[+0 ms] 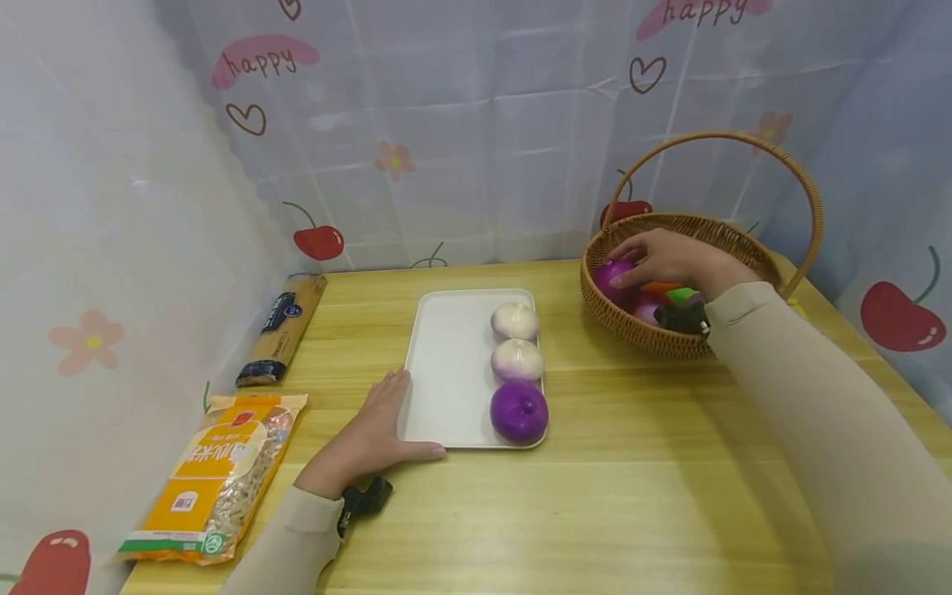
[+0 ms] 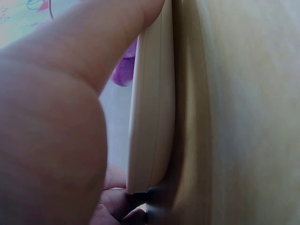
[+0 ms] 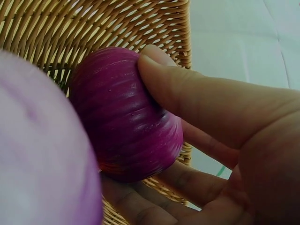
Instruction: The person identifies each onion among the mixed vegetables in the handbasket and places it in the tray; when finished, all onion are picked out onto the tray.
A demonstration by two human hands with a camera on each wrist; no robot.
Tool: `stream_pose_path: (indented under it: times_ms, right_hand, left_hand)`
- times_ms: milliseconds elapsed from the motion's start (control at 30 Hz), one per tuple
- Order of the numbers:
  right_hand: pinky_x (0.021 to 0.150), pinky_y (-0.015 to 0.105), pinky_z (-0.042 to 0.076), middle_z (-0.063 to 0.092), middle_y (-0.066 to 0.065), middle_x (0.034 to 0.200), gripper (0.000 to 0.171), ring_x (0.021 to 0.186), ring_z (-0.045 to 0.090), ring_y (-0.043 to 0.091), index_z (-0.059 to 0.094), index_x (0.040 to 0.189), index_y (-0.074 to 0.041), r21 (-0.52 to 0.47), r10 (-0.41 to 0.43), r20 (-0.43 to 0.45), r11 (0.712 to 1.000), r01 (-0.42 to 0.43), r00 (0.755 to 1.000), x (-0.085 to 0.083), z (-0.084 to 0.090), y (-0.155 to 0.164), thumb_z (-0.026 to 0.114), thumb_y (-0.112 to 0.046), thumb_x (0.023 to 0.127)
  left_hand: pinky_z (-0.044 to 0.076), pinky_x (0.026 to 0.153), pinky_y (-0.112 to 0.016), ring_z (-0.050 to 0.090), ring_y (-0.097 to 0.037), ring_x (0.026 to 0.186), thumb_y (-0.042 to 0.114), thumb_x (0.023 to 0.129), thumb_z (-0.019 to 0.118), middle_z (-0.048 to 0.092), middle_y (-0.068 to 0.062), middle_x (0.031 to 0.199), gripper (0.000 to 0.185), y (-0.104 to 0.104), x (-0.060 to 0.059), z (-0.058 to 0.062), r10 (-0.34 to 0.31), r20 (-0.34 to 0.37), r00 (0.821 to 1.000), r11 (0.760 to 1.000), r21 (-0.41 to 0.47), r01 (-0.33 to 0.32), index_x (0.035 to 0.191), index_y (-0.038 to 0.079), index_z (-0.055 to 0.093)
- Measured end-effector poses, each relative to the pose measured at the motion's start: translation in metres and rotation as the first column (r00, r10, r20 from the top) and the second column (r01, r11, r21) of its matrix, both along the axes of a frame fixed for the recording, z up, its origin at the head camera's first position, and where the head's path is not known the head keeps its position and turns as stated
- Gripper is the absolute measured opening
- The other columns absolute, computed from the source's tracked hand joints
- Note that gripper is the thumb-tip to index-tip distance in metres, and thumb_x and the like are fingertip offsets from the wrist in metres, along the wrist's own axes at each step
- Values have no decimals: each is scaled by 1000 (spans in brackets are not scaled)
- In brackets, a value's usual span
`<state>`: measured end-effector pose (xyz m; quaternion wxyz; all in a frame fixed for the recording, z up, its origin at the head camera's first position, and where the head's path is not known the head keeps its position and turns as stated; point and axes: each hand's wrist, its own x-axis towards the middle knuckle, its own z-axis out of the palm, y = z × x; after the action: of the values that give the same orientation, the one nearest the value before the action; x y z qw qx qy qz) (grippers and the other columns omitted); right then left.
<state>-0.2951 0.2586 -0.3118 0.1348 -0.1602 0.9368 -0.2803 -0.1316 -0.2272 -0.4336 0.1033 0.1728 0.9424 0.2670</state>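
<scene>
— Over at right of frame, what's the right hand [image 1: 673,258] doing?
— Curling round the onion [image 3: 124,112] inside the basket [image 1: 632,326]; left hand [image 1: 372,438], fingers flat, is steadying the tray [image 1: 454,372].

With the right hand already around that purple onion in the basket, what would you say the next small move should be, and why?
Probably lift the purple onion clear of the wicker basket: the right hand grips it, while the left hand steadies the white tray.
</scene>
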Motion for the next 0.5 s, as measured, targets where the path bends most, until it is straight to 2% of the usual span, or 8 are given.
stream_pose_path:
  times_ms: [500]
  right_hand:
    - [111,67,37,53,28,146,66,134,47,48,60,147,-4,-5,-52,-10,999,52,999,0,3,2,79,-42,97]
  left_hand:
    - [3,126,-51,0,-36,159,77,75,81,7,-20,173,142,0,-1,-2,-7,-12,1000,1000,0,7,166,-5,10]
